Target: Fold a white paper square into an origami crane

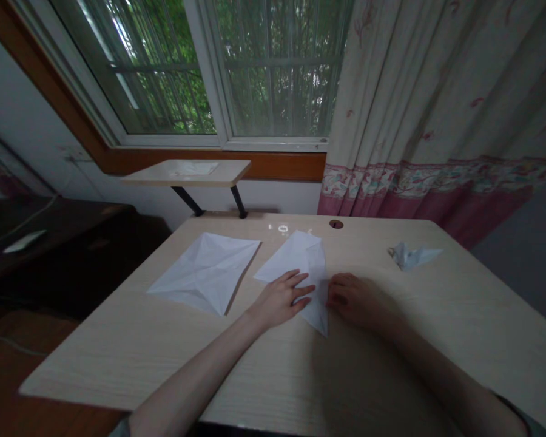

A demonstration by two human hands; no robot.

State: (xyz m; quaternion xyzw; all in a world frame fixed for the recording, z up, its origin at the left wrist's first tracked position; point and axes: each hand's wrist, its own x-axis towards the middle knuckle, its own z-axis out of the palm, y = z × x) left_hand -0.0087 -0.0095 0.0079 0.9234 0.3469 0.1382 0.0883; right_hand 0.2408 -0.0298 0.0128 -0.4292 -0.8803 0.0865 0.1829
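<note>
A partly folded sheet of white paper (295, 250) lies on the table in front of me. My left hand (284, 297) rests flat on it with fingers spread, pressing it from above. At the paper's right edge, my right hand (352, 297) is curled, fingertips and thumb drawn together against that edge. The folded paper tapers to a point toward me, just below my hands. To its left lies a creased, unfolded white sheet (204, 267). A small folded paper figure (412, 256), perhaps a bird, sits at the right.
The pale wooden table (264, 376) has a round cable hole (336, 224) near its back edge. A small raised shelf (159, 172) with white paper on it stands at the back left. Behind are a window (282, 79) and a patterned curtain (409, 91).
</note>
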